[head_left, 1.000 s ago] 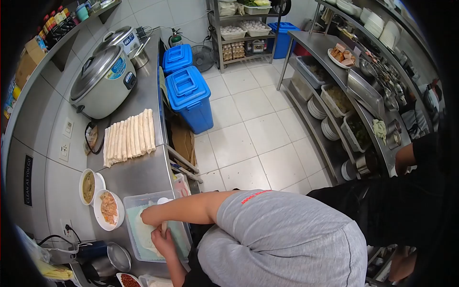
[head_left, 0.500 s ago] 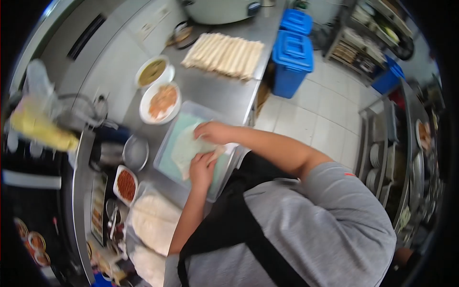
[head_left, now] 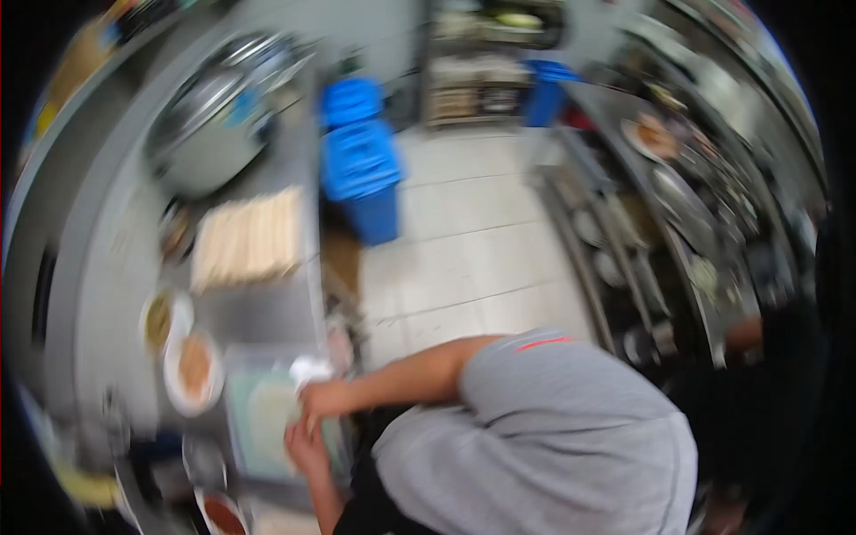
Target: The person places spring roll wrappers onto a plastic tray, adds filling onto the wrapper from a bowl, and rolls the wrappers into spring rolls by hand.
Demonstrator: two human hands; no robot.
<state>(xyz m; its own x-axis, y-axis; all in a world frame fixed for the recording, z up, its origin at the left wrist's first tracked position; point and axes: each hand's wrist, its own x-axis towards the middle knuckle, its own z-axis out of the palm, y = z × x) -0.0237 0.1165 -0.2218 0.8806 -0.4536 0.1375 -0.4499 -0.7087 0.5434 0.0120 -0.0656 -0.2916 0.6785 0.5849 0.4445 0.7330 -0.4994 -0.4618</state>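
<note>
A pale, thin wrapper sheet [head_left: 272, 410] lies on a light green board [head_left: 250, 450] inside a clear plastic tray [head_left: 234, 392] on the steel counter. My right hand [head_left: 325, 399] and my left hand [head_left: 308, 448] meet at the sheet's near edge, their fingers bunched together. Blur hides what is between the fingertips. By the tray's near corner sits something white and crumpled [head_left: 310, 367]. Close to the far side stands a white bowl of orange-pink filling [head_left: 193, 367].
Rows of pale rolls [head_left: 250, 236] lie on the counter beside a large pot [head_left: 209, 134]. Near the wall is a bowl with greenish contents [head_left: 159, 321]. Lower down stands a dish of red filling [head_left: 221, 514]. Blue bins [head_left: 364, 178] flank the counter; a person in dark clothes [head_left: 749, 383] is at right.
My view has swung right, sliding the counter down and left and bringing in more floor and shelves. Both hands have drawn together at the sheet's near edge.
</note>
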